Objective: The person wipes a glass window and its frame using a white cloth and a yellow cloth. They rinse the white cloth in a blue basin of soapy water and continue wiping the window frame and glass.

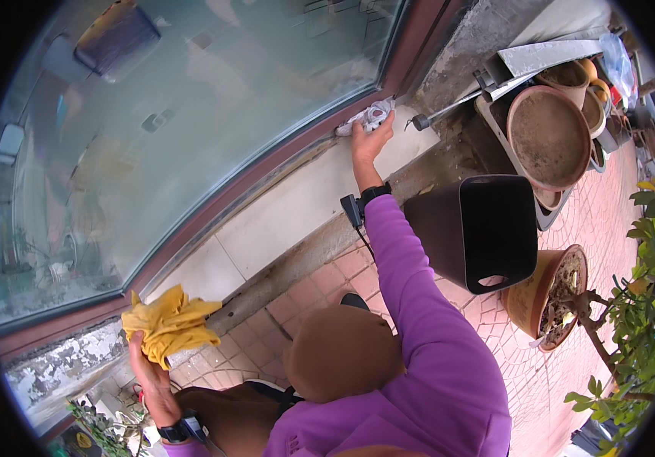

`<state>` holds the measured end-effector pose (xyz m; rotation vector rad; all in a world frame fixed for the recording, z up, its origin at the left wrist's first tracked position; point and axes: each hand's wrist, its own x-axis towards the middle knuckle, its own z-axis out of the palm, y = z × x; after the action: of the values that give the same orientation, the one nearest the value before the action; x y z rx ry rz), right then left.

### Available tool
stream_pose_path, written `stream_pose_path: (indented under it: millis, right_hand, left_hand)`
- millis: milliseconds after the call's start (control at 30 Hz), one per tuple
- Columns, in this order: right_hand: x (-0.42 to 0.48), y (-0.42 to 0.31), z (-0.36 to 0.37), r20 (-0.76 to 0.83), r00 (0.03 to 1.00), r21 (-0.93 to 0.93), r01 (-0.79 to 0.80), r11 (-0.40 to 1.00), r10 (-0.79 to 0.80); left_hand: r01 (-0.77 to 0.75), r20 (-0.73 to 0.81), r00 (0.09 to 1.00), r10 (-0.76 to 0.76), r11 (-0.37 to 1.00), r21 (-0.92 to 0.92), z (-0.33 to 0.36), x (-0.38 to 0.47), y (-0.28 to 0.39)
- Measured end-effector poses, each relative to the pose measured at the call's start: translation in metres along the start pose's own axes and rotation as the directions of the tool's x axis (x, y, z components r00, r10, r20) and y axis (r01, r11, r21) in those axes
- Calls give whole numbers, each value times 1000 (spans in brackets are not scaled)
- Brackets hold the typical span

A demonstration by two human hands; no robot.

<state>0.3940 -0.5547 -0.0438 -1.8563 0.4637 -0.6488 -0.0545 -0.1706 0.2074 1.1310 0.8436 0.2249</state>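
Observation:
A crumpled grey-white cloth (368,117) is in my right hand (372,143), pressed against the bottom of the reddish-brown window frame (236,177) near its corner. My left hand (151,371) holds up a bunched yellow cloth (173,324) at the lower left, in front of the other end of the sill. Between my hands runs the pale tiled window sill (282,214), with a joint across it. Above the frame stretches the large glass pane (202,114), which shows blurred reflections. Each wrist wears a black band with a small device.
Right of my right arm stands a black plastic bin (499,234), beside a potted plant (567,297) with leafy branches. Stacked clay pots (549,137) and metal pieces (550,57) lie at the upper right. A metal rod (447,111) reaches towards the sill. Pink paving (310,285) lies below.

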Motion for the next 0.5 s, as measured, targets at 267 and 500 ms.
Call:
stream_pose_path:
  millis: [267,500]
  right_hand:
    - [91,18,11,-136,980,-54,-155,986,147]
    - [68,40,3,120,990,-172,-55,984,76]
  left_hand:
    - [52,-88,995,-51,999,9,11,2,-3]
    - [38,-53,998,-38,999,-3,14,10,-8]
